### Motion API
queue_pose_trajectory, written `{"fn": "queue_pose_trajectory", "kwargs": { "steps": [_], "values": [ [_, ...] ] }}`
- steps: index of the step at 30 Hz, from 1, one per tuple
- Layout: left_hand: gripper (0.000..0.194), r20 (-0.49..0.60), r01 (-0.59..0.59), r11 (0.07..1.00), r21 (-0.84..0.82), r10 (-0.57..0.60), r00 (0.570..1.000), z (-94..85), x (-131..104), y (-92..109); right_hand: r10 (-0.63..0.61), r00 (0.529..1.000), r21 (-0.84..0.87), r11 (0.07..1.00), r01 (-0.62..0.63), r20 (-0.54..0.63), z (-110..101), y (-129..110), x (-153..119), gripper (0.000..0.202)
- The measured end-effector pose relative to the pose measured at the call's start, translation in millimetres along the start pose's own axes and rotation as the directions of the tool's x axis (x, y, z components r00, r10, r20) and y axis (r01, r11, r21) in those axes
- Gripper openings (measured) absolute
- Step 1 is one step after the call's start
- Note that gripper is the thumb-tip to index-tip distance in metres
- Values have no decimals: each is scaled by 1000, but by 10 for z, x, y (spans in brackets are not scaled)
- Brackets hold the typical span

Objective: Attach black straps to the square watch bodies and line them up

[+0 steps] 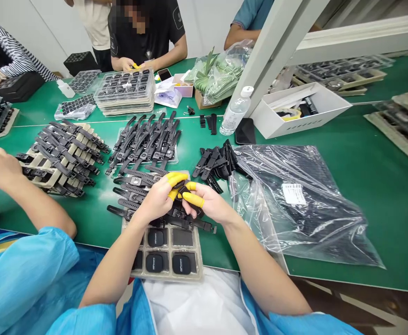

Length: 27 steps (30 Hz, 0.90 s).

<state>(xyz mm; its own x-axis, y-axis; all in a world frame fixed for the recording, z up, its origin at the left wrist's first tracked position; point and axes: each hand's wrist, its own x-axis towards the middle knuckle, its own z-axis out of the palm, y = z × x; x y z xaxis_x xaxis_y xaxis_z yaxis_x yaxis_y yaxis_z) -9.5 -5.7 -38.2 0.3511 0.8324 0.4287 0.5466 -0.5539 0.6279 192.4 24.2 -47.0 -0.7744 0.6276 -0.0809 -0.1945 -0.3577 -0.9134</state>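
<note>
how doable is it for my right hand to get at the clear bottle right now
Probably yes: the right hand is busy with a dark piece, but only a low pile of black straps lies between it and the bottle.

- Tabletop: green, thin white line
- Finger cots: yellow
- Watch straps: black
- Compartment tray: beige
- Smock: bright blue
- Shirt: white
- Far-left sleeve: black-and-white stripes
- Open box: white
- Bagged leaves: green
- Bag label: white
</note>
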Motion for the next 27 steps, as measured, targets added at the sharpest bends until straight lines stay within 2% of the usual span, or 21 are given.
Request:
{"fn": "queue_pose_trajectory", "kwargs": {
  "steps": [5, 12, 17, 22, 27],
  "values": [
    [66, 76, -4, 1000, 13, 3, 997, 0, -19, -30, 18, 997, -28, 999, -15, 79, 8, 20, 24, 41],
    [54, -4, 9, 999, 44, -9, 1000, -1, 0, 32, 0, 996, 96, 995, 8, -91, 12, 68, 45, 36],
    [49, -49, 17, 997, 71, -13, 999, 65, 3, 32, 23, 993, 144, 990, -6, -117, 33, 30, 37, 36],
    [52, -57, 11, 994, 109, -5, 998, 118, -25, 0, 29, 991, 191, 982, -4, -130, 47, -43, 17, 37],
    [53, -12, 40, 977, 210, -39, 999, 88, -30, 49, 65, 981, 264, 964, -15, -181, 35, -55, 14, 37]
  ]
}}
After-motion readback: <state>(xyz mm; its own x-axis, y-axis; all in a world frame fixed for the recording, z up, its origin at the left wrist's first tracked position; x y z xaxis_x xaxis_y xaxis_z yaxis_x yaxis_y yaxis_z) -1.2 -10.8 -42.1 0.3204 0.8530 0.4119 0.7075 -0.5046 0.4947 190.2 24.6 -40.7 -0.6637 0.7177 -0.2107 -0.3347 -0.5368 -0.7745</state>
